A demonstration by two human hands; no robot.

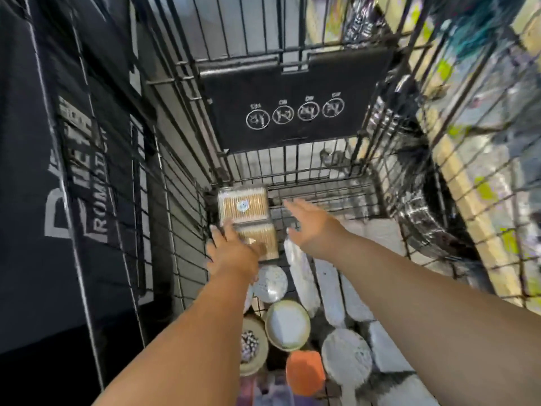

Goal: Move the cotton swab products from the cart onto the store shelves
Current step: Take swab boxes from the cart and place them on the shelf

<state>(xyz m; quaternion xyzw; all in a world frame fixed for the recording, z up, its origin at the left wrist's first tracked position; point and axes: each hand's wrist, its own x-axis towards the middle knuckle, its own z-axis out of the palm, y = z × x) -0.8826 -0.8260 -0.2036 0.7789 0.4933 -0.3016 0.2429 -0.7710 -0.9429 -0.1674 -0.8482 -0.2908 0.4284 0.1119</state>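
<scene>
**A:** Head view first. You're looking down into the cart (322, 183), with its black flap (292, 83) hanging at the far end. Where are the swabs?

**B:** Below the flap, on the cart floor. Your far box (244, 205) lies just under the flap's left corner, and the near box (265, 240) touches it on the side away from the flap. Both are clear and show tan sticks.

**A:** And your hands?

**B:** They're apart. Your left hand (231, 247) lies over the left part of the near box. The picture is blurred, so I can't tell whether it grips the box or only touches it. Your right hand (310, 224) is spread with straight fingers and holds nothing. It is below the flap's middle, just beside the boxes.

**A:** What else is in there?

**B:** Farther from the flap than the boxes, you have round tubs (287, 323), long white packs (301, 276) and one orange lid (304, 373). They all lie loose in the cart.
</scene>
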